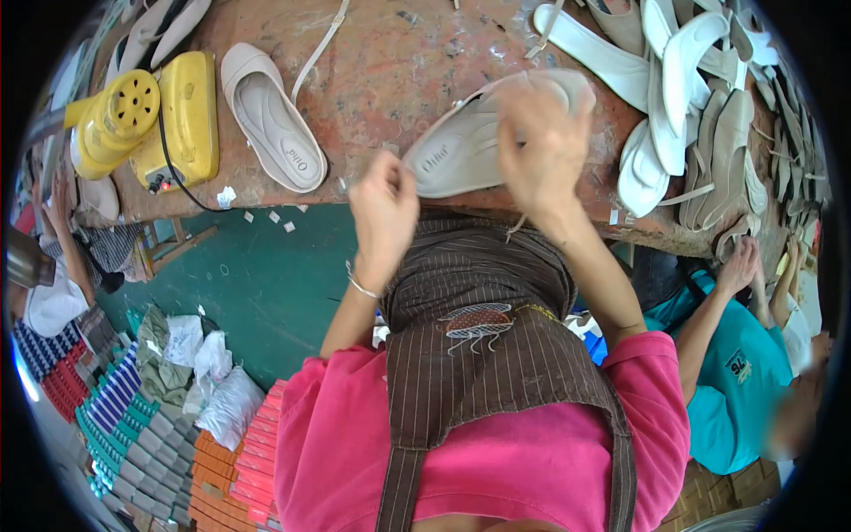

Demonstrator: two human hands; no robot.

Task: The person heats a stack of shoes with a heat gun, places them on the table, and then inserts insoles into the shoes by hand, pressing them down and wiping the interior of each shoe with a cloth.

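Both hands grip one beige shoe (461, 146): left hand (383, 208) pinching its heel, right hand (541, 146) closed over the toe; inspection step, likely turning next.

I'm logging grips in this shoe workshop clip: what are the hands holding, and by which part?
A beige flat shoe: the left hand pinches its heel end, and the right hand grips over the toe half.

Person wore a bright pink short-sleeved top (532, 443) under a brown pinstriped apron (496, 355) bearing a small stitched emblem (477, 321); a thin silver bangle (361, 285) circled the left wrist
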